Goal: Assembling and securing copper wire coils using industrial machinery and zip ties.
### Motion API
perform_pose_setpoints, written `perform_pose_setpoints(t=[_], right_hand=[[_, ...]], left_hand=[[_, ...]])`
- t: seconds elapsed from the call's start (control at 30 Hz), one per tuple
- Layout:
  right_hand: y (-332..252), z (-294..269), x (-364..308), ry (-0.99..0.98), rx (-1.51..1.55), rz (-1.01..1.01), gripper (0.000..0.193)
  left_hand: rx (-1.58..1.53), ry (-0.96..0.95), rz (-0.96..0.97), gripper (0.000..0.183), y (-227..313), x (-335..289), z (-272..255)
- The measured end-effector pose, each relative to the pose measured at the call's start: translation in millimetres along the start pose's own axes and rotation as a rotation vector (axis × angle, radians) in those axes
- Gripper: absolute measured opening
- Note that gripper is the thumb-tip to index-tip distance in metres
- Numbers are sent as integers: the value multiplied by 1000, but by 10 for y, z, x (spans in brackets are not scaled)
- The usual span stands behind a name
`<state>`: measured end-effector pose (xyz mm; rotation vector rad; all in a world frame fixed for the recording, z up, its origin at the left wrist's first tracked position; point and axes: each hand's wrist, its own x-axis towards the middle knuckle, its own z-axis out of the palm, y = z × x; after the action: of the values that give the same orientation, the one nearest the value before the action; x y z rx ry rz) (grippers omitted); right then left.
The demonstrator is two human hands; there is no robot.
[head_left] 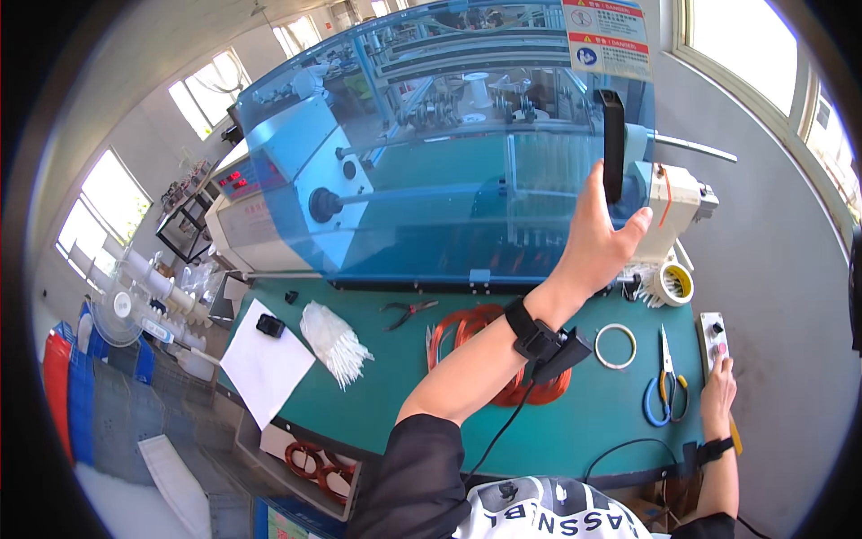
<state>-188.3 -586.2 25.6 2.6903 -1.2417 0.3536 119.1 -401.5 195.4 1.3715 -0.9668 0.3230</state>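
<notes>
My left hand (600,235) is raised at the lower end of a black handle (613,144) on a blue see-through machine cover (431,242). Its thumb and index finger are spread around the handle's end, so the hand is open; the other fingers are largely hidden. On the bench's right edge, my right hand (718,393) reaches a small pale control box (713,325), with its fingers stretched onto a reddish button. Behind the cover, a long horizontal shaft (413,195) runs from a dark chuck (324,205) on the winding machine. Straps circle both wrists.
On the green bench (557,440) lie copper wire coils (552,388), pliers (409,313), scissors (666,377), a pale ring (616,346), a tape roll (673,283), white ties (334,346) and a paper sheet (267,370). Below, a drawer (355,490) holds more coils.
</notes>
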Motion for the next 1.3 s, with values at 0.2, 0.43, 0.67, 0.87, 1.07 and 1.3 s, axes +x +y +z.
perform_pose_setpoints(t=[0.2,0.43,0.67,0.87,1.07,1.3], right_hand=[[-92,-182,-163,123,42,-283,34],[-1060,-315,-157,51,175,-453,33],[-1474,-396,-781,172,349,-446,53],[-1560,-302,-1547,3,624,-476,39],[-1574,-276,-1567,44,584,-508,36],[-1615,-288,-1502,61,570,-504,36]], left_hand=[[73,-426,-222,41,199,-1229,-632],[373,-574,-342,30,321,-2636,-1540],[755,-355,-166,26,320,-3261,-2019],[859,-374,-82,24,370,-3291,-1911],[879,-353,-108,22,397,-3312,-1909],[909,-302,-78,17,357,-3290,-1872]])
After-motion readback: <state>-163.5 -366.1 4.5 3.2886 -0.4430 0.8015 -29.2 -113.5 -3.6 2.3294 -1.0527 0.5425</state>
